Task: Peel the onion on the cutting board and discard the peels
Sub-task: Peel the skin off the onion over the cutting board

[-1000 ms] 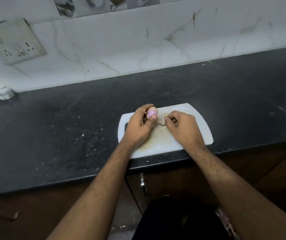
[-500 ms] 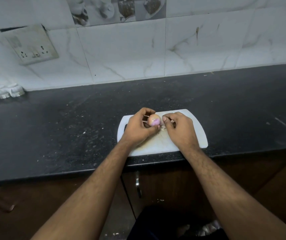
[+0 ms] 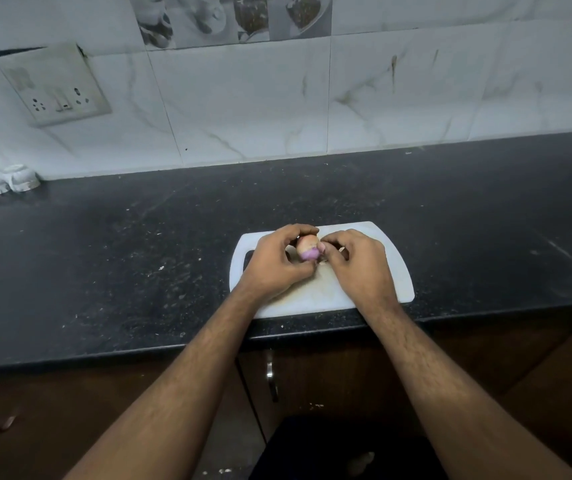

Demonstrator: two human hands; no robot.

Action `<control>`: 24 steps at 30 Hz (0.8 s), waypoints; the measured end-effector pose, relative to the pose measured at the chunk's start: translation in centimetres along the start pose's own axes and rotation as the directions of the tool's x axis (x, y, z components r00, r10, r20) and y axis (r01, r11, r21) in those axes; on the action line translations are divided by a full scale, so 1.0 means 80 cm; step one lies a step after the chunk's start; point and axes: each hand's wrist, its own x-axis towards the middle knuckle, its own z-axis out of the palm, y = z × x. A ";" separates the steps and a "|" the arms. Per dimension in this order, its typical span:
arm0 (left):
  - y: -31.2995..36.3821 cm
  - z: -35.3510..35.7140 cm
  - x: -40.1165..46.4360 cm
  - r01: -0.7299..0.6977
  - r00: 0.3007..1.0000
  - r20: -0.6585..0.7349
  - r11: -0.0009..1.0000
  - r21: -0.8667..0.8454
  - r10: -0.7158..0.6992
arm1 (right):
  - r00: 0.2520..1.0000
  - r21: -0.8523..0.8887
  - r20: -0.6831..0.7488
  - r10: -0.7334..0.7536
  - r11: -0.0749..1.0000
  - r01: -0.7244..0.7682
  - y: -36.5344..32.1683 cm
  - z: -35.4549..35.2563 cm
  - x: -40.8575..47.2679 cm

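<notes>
A small onion (image 3: 307,249), pale brown on top with a purple peeled patch below, is held just above the white cutting board (image 3: 395,268). My left hand (image 3: 275,263) grips it from the left, fingers curled over its top. My right hand (image 3: 360,263) meets it from the right, thumb and fingertips pinching at the onion's skin. A few bits of peel lie on the board under the hands, mostly hidden.
The board lies near the front edge of a dark speckled counter (image 3: 104,265). A socket plate (image 3: 57,86) is on the tiled wall at the back left, white moulded pieces (image 3: 0,180) below it. Brown cabinet doors with a handle (image 3: 270,375) are under the counter.
My right hand has moved in from the board to the onion's side. The onion has turned slightly in my left hand. The camera has tilted up, showing more wall.
</notes>
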 end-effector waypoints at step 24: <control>-0.011 0.000 0.004 0.139 0.984 0.139 0.959 -0.249 -0.106 | 0.997 0.077 0.045 0.055 0.995 -0.058 0.001 -0.001 -0.004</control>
